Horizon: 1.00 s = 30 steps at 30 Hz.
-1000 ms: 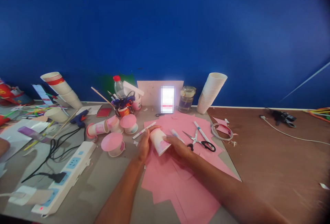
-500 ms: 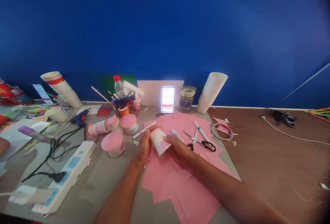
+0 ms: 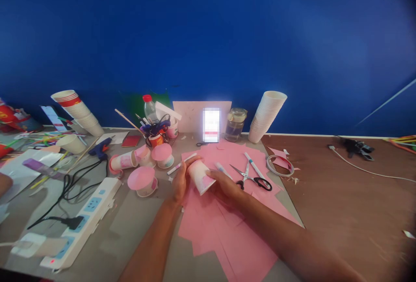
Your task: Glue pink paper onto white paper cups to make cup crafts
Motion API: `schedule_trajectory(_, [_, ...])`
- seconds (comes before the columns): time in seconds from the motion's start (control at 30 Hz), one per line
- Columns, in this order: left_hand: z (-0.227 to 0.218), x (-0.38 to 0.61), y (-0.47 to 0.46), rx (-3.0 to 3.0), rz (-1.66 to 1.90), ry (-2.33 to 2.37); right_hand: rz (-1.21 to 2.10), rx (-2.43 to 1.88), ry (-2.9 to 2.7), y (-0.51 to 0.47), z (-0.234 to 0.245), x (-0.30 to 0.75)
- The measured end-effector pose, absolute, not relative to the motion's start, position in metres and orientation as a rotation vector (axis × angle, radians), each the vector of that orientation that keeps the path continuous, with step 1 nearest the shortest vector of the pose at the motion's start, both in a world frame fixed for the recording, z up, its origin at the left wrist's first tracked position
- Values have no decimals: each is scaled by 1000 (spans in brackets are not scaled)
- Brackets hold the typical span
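Note:
Between my hands a white paper cup [image 3: 200,177] with a pink patch is held tilted over the pink paper sheets [image 3: 224,230]. My left hand [image 3: 182,181] is curled round the cup's left side. On its right, my right hand [image 3: 224,186] grips the cup, thumb on the wall near one end; its other fingers are partly hidden. Close to my right hand lie open scissors [image 3: 250,178] with black handles and a white marker [image 3: 258,165]. Another white marker [image 3: 177,167] lies just beyond my left hand. Several paper cups with pink discs [image 3: 141,179] stand to the left.
A white power strip [image 3: 82,223] with black cables lies at left, near a blue glue gun [image 3: 100,145]. Stacked paper cups [image 3: 268,115] lean at the back right, beside a glass jar [image 3: 235,124]. A tape roll [image 3: 280,166] lies right of the paper. A lit phone [image 3: 212,124] stands behind.
The cup and both hands have barely shifted, the cup tipping very slightly. Everything else on the table stays where it was.

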<state>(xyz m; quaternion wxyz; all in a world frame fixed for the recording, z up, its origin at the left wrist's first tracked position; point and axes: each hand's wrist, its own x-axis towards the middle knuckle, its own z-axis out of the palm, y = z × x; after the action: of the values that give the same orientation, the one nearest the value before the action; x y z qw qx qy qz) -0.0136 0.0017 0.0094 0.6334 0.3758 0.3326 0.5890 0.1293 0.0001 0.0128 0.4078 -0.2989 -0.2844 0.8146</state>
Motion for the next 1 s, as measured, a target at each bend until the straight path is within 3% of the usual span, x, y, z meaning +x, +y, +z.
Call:
schedule_trajectory(0.53, [15, -17, 3, 852, 1363, 776, 2242, -726, -566, 1, 14, 131])
schedule_trajectory(1.0, [4, -14, 1, 843, 1316, 794, 2216, -729, -512, 0, 11, 131])
